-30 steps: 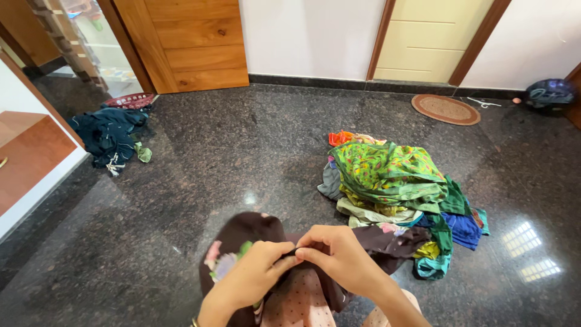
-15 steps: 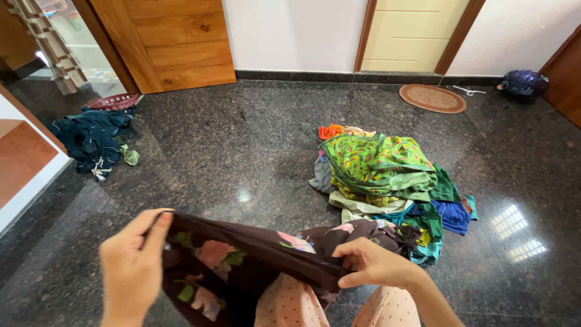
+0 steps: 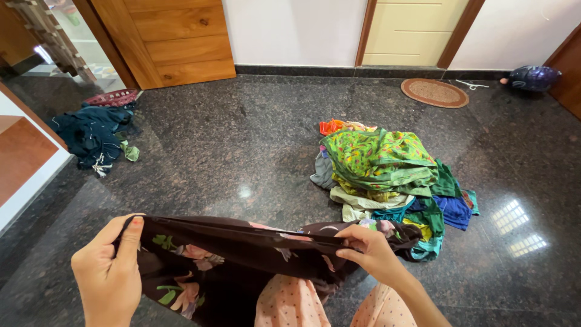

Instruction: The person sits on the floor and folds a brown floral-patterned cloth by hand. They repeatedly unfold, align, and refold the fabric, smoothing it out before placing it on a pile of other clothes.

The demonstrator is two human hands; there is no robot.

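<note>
Polished dark granite floor (image 3: 242,139) fills the room, bounded by a white wall, a wooden door (image 3: 175,36) at the back left and a cream door (image 3: 411,30) at the back right. Low in the view, a dark floral garment (image 3: 242,254) is held stretched out above the floor: one end of its top edge is pinched by the left hand (image 3: 109,272) between thumb and fingers, and the other end is gripped by the right hand (image 3: 369,251), so both hands are closed on the cloth and kept well apart. Most of the garment hangs slack below that edge, over the person's spotted pink clothing. A slip could be expected at the right hand, where the grip looks light and only a narrow fold is caught; if that end were dropped, the cloth would fall onto the floor or onto the near edge of the pile of colourful clothes (image 3: 387,175) just beyond it (a green patterned piece lies on top). Loose cloth could also bunch unevenly if the edge were pulled off level. A heap of dark blue clothes (image 3: 91,136) lies at the far left, beside what looks like a red basket (image 3: 112,97), whose contents cannot be made out. A round mat (image 3: 434,92) lies by the cream door.
</note>
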